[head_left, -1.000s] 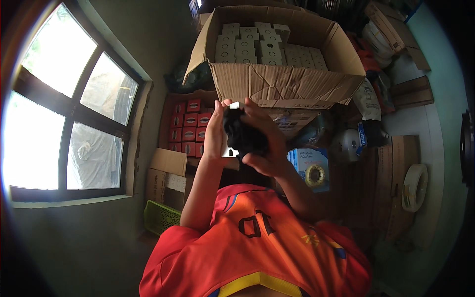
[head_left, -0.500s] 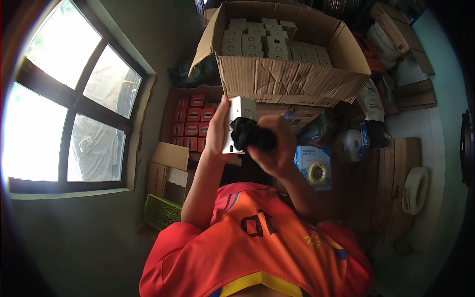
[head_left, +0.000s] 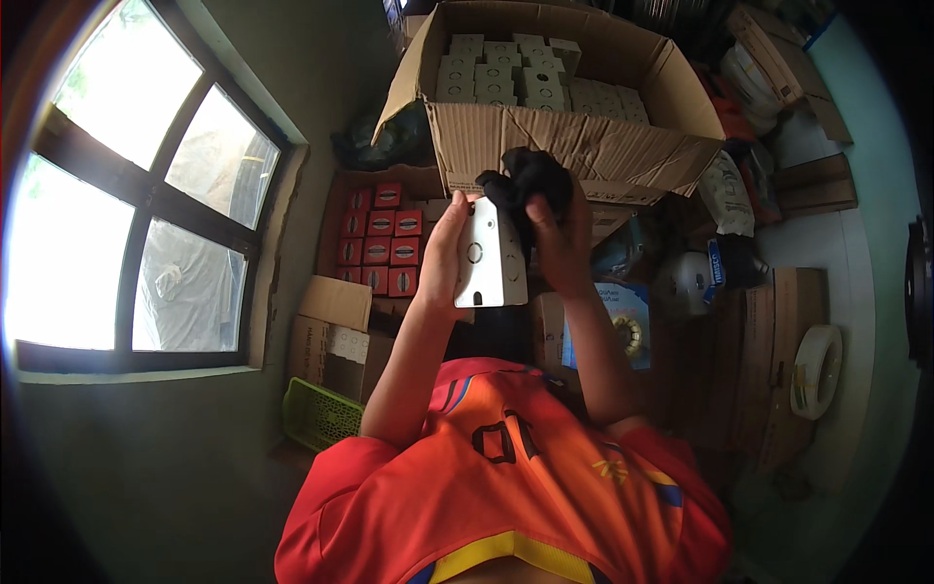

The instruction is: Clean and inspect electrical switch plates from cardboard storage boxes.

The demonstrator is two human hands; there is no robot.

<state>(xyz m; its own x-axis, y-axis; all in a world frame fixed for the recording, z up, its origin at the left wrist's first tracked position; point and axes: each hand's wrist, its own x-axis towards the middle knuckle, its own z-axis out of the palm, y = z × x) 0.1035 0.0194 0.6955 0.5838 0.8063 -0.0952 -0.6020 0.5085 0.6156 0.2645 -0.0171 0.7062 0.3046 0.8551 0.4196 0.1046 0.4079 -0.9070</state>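
My left hand curls round the edge of a white, flat-faced, circle-stamped box at my twelve o'clock; my right hand, half closed, grips crumpled black cloth at the box's one o'clock, creased cardboard carton beyond.

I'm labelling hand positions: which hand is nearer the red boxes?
Left. The left hand, gripping the white box, appears just right of the red boxes; the right hand, holding the black cloth, is farther right, beyond the white box.
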